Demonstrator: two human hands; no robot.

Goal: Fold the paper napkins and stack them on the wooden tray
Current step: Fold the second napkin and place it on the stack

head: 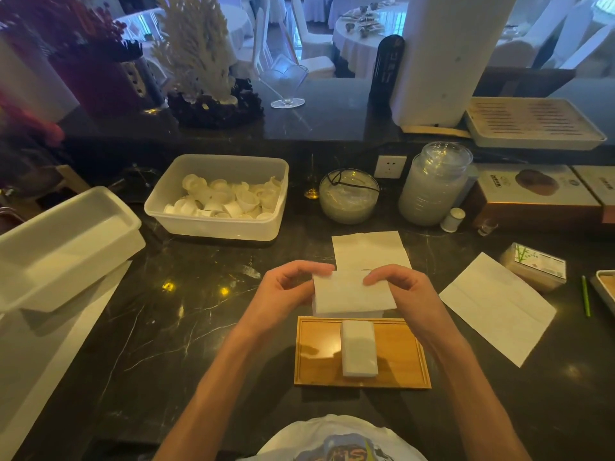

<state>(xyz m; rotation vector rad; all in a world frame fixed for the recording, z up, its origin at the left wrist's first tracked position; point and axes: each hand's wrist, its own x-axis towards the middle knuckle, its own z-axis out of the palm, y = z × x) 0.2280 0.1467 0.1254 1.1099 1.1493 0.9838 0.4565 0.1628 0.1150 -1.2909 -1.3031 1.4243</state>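
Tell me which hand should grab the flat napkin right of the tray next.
Right, likely. The right hand is nearer that flat napkin; the left hand would cross the wooden tray. Both pinch the half-folded napkin.

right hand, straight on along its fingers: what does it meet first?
Probably the left hand. The right hand pinches the folded napkin with fingers pointing left along its top edge, toward the left hand's fingertips; depth between them unclear.
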